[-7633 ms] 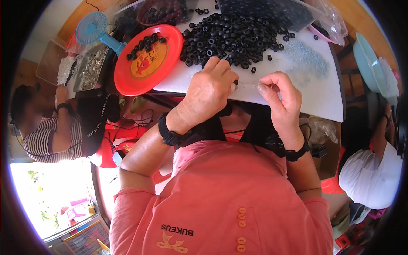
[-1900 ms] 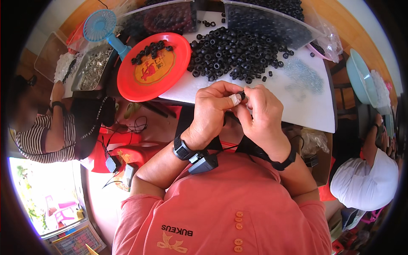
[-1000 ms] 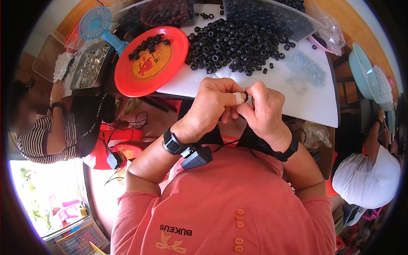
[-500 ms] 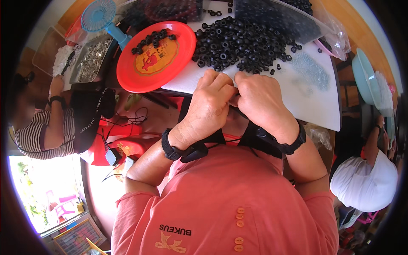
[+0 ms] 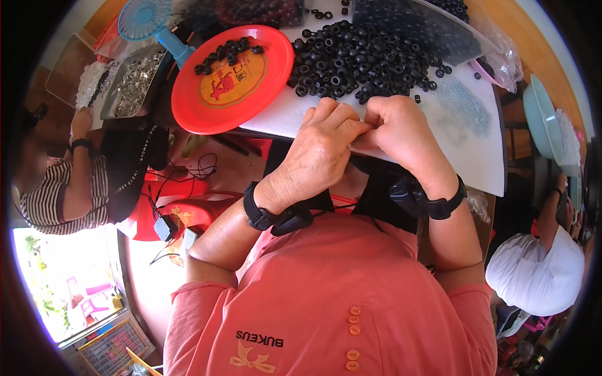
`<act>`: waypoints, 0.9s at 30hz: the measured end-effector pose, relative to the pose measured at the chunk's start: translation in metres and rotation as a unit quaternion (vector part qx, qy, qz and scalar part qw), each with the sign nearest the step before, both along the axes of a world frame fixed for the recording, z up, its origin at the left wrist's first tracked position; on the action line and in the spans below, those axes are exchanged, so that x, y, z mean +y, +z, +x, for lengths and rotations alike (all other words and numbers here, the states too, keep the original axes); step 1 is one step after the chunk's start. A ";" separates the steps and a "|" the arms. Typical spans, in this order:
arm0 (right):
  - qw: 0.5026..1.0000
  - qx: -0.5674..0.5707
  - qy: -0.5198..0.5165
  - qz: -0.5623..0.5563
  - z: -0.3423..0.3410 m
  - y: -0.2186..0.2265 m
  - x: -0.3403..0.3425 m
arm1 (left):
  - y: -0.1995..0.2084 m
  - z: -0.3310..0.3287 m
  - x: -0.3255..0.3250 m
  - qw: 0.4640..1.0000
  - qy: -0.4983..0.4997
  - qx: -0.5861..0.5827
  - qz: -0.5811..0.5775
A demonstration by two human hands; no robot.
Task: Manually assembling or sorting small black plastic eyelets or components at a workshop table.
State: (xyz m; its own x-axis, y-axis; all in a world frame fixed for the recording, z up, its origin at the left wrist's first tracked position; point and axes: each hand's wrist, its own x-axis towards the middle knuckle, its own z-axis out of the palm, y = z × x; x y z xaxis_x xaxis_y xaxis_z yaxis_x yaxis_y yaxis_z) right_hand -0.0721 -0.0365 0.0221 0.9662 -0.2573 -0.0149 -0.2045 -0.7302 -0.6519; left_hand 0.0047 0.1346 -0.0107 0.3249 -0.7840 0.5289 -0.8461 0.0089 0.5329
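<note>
My left hand [image 5: 321, 145] and my right hand [image 5: 406, 135] meet over the table's near edge, fingers curled and pinched together. Whatever they hold between the fingertips is small and hidden by the fingers. Just beyond them lies a heap of small black ring-shaped parts [image 5: 357, 59], some with visible holes. To the left, a round red plate [image 5: 188, 109] with a yellow printed middle overhangs the table edge a little. Several black parts [image 5: 232, 51] rest on its far side.
A blue fan [image 5: 145, 19] and a metal tray of shiny small pieces [image 5: 135, 88] stand at the left. Clear plastic boxes [image 5: 420, 28] of black parts line the back. One person sits at the left, another in white [image 5: 536, 269] at the right. Cables hang below the plate.
My right hand has turned, its wrist swinging outward to the right, and its fingertips now press against those of my left hand. My left hand has shifted slightly to the right.
</note>
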 end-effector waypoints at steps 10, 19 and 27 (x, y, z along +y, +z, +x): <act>0.974 0.033 0.001 0.226 -0.001 0.005 -0.012 | -0.007 0.005 -0.011 0.999 0.001 0.020 -0.024; 0.967 -0.028 -0.033 0.250 -0.012 -0.007 -0.010 | -0.010 -0.002 -0.025 0.992 0.091 0.073 -0.045; 0.994 -0.072 -0.050 0.062 -0.012 -0.009 -0.002 | -0.012 0.002 -0.023 0.993 0.095 0.053 -0.037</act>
State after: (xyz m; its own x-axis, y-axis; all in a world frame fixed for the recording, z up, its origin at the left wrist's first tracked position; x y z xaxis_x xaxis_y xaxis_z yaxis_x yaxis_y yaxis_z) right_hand -0.0840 -0.0389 0.0134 0.9300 -0.3576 0.0845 -0.1703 -0.6232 -0.7633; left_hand 0.0063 0.1118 -0.0224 0.5202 -0.6635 0.5377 -0.7757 -0.1036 0.6226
